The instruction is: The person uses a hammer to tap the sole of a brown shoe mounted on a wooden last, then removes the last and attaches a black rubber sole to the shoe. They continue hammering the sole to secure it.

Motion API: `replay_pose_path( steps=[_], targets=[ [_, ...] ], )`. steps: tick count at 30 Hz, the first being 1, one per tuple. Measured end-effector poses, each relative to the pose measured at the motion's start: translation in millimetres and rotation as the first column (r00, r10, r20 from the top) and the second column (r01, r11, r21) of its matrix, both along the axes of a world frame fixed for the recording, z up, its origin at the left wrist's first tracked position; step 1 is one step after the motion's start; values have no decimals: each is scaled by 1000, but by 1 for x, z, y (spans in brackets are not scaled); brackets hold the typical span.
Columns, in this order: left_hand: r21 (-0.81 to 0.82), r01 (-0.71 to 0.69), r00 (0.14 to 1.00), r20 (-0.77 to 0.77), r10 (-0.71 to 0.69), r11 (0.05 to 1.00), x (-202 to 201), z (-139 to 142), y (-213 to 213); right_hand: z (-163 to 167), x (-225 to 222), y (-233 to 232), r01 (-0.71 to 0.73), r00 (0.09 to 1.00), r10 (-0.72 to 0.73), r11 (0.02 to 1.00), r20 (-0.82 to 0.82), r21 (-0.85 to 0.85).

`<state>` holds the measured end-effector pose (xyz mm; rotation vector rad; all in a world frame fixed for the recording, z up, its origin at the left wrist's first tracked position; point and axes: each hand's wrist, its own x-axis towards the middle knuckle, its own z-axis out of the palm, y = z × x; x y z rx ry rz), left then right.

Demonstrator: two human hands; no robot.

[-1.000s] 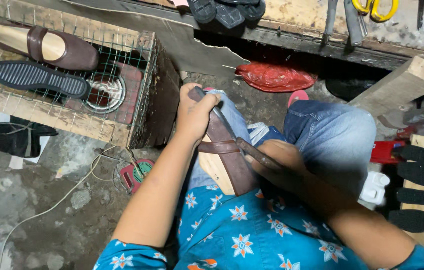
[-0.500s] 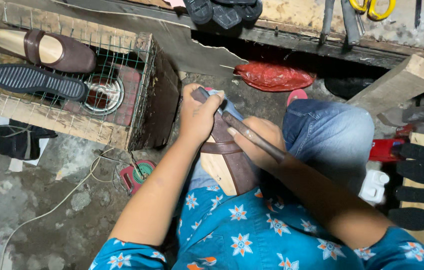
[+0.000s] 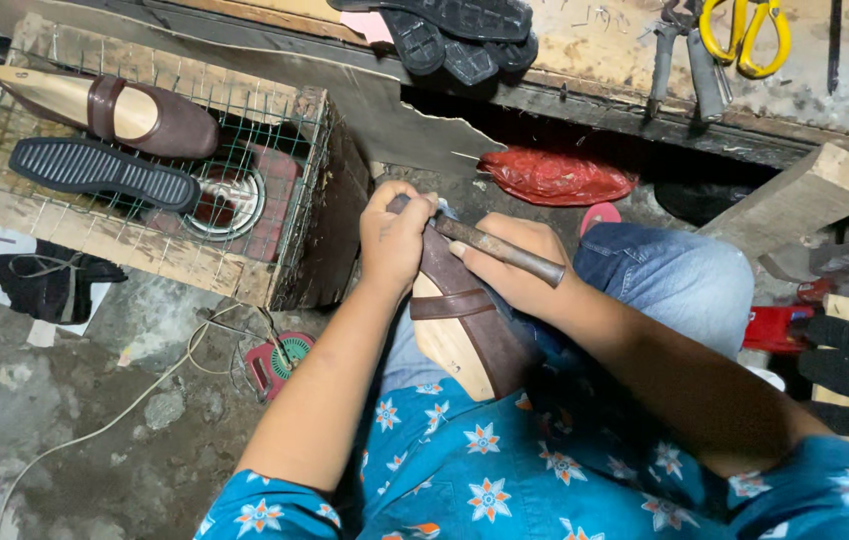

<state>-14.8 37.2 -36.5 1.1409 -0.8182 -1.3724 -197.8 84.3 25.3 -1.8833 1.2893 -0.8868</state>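
A brown shoe upper on a pale wooden last (image 3: 464,330) rests on my lap, toe pointing away from me. My left hand (image 3: 394,240) grips its toe end. My right hand (image 3: 519,270) lies along the shoe's right side and holds a dark metal tool (image 3: 499,250) with a rounded handle, its tip at the toe next to my left fingers. What the tip touches is hidden by my left hand.
A wire-topped wooden crate (image 3: 144,260) at the left carries another lasted brown shoe (image 3: 114,110) and a black sole (image 3: 104,175) over a round heater. Black soles (image 3: 454,35), pliers (image 3: 684,60) and yellow scissors (image 3: 744,30) lie on the bench. A red bag (image 3: 554,175) and a wooden block (image 3: 804,195) lie beyond my knee.
My right hand has slid the tool up along the shoe from the heel side to the toe. My left hand has kept its grip on the toe.
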Motion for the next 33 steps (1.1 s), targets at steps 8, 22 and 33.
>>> replay_pose_path(
  steps=[8, 22, 33],
  targets=[
    [-87, -156, 980, 114, 165, 984, 8, -4, 9, 14, -4, 7, -85, 996, 86, 996, 25, -34],
    [-122, -316, 941, 86, 327, 941, -32, -15, 37, 11, -50, -19, -436, 893, 367, 851, -260, -293],
    [-189, -196, 946, 223, 236, 962, -28, -4, 43, 14, -54, -23, -530, 844, 423, 754, -330, -389]
  ],
)
